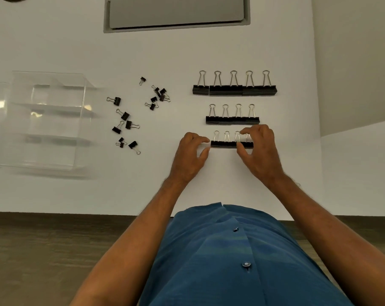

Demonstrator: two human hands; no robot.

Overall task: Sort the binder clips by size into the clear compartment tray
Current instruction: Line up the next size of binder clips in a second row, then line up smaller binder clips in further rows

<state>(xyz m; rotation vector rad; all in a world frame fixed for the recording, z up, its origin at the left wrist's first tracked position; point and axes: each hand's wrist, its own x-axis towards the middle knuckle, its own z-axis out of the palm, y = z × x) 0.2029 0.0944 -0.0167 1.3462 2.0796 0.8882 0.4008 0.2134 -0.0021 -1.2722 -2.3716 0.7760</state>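
Note:
Three rows of black binder clips lie on the white table. The far row holds the largest clips, the middle row somewhat smaller ones, and the near row smaller still. My left hand rests at the near row's left end, fingertips touching the end clip. My right hand covers the row's right end, thumb and fingers pinching around the last clips. Several small clips lie scattered to the left. The clear compartment tray stands at the far left with nothing visible inside it.
A grey recessed panel sits at the table's far edge. The table's right edge runs just past the clip rows. The near table edge meets a dark wood floor, and my blue shirt fills the lower middle.

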